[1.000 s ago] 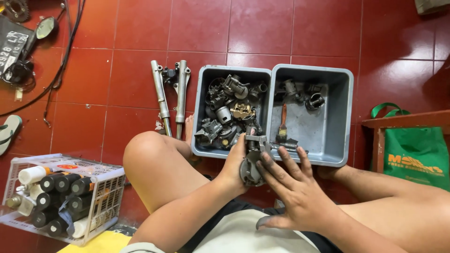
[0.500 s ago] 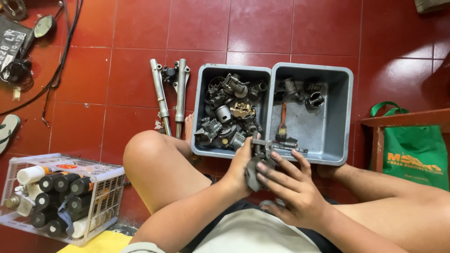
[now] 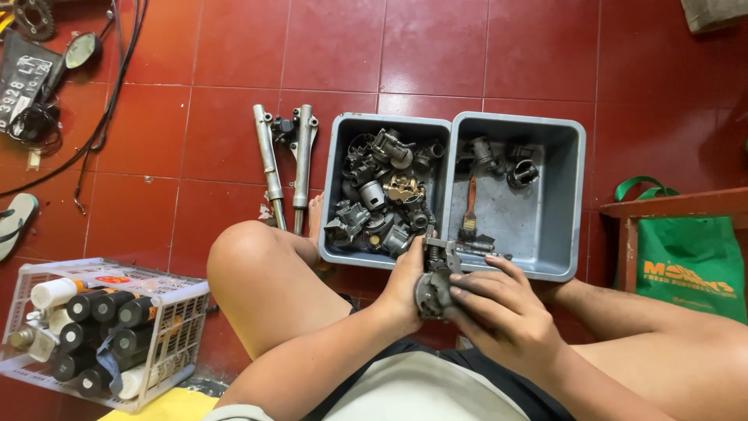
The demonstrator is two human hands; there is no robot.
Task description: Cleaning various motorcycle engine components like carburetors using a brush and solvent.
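**A:** What do the hands hold, and why so close to the body?

**B:** Both hands meet over the lap. The left hand (image 3: 407, 282) cups a small grey metal part (image 3: 433, 287), perhaps a carburettor body, from its 9 o'clock side; its grip is closed round the casting. The right hand (image 3: 499, 312) lies over the part from 3 o'clock, fingers (image 3: 475, 282) curled onto its face, so this grip is also closed on it. Held between the knees and just below the head, the part sits steady and in plain sight.

**A:** Where is the part relative to the bins?

**B:** Just at 6 o'clock of the two grey bins, touching neither as far as can be told. The left bin (image 3: 335, 195) is heaped with metal parts (image 3: 382, 195); the right bin (image 3: 569, 203) holds a few pieces and a brush (image 3: 470, 206) with an orange handle. They stand side by side within arm's reach, probably to keep the two lots apart.

**A:** And the surroundings?

**B:** There is no work surface; the person sits on a red tiled floor (image 3: 335, 47). Two fork tubes (image 3: 282, 164) lie at 9 o'clock of the bins. A white basket (image 3: 164, 343) of spray cans (image 3: 101, 312) stands at 8 o'clock. A green bag (image 3: 686, 273) hangs at 3 o'clock under a wooden ledge (image 3: 678, 204). Cables (image 3: 117, 70) and a mirror (image 3: 80, 48) lie at 10 o'clock.
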